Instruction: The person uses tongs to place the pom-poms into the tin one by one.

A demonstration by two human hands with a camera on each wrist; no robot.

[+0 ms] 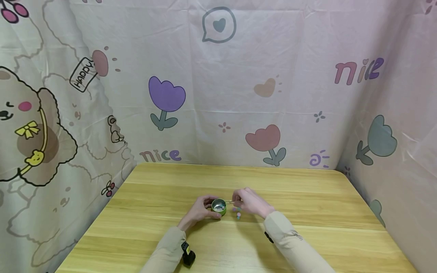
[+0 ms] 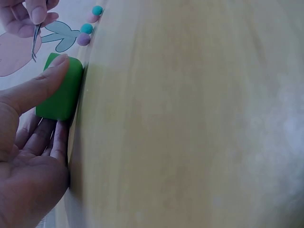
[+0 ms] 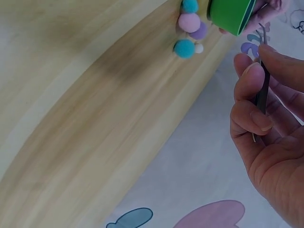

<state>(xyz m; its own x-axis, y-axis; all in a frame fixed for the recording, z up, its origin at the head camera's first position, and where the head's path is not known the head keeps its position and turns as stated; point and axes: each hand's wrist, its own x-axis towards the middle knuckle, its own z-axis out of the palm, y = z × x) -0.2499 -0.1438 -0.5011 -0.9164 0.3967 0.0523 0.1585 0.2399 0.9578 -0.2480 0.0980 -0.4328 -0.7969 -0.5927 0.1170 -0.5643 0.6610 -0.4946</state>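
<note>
A small round green tin (image 1: 219,207) with a shiny silvery inside stands upright on the table. My left hand (image 1: 201,209) holds it from the left side, thumb in front and fingers behind. A few pale bits show at the bottom of the tin, too small to make out. My right hand (image 1: 252,202) pinches dark tweezers (image 3: 263,85) with bent tips between thumb and fingers. Their tips point at the tin near its right rim, with nothing visible between them. Beneath the right hand lie several pom-poms, among them a teal one (image 3: 184,48), a pink one (image 3: 189,23) and a purple one (image 3: 198,32).
A tiny white pom-pom (image 3: 199,48) lies beside the teal one. All of this is on a light wooden table (image 1: 170,182). A patterned cloth (image 1: 218,76) hangs behind the table and along both sides.
</note>
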